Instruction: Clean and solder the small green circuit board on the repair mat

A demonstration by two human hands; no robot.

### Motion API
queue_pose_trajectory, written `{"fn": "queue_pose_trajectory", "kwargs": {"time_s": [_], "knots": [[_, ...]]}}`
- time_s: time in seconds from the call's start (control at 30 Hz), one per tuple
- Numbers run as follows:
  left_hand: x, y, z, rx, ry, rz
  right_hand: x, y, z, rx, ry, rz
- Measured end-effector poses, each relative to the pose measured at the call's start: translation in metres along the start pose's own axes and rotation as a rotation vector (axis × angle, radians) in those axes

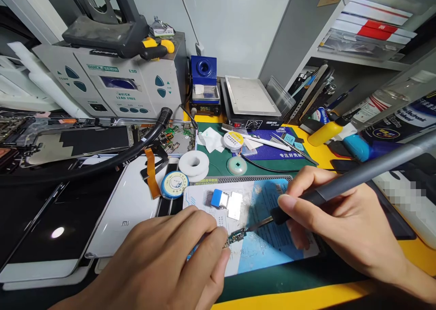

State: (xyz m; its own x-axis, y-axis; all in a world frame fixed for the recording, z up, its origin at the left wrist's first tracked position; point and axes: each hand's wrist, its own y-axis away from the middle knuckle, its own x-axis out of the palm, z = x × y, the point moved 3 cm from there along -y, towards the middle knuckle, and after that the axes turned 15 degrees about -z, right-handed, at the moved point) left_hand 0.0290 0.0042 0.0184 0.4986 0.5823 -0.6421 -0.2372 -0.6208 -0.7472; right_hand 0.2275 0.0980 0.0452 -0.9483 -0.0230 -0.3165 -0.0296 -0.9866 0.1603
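My left hand (177, 255) is closed at the lower middle, its fingertips pinching a small green circuit board (237, 235). Most of that board's left side is hidden by the fingers. My right hand (337, 214) grips a dark soldering iron (316, 195) like a pen, and the metal tip points at the board's right end; whether it touches is too small to tell. Under both lies a blue and white card (269, 248). On the card, above the board, rests a silver metal piece (234, 205) beside a blue-ended connector (217, 198).
A grey hot air station (116, 82) stands at the back left, its black hose (132, 157) crossing the left side. Nearby are a white spool (194, 166), a blue round tin (174, 185), a white phone cover (126, 210), tweezers (296, 148) and a yellow bottle (323, 132).
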Motion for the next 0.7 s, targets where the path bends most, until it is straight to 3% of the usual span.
{"fn": "queue_pose_trajectory", "kwargs": {"time_s": [0.7], "knots": [[-0.0023,0.0015,-0.0029,-0.004,-0.062,0.016,0.0018,0.0008,-0.0014,0.004,-0.012,0.023]]}}
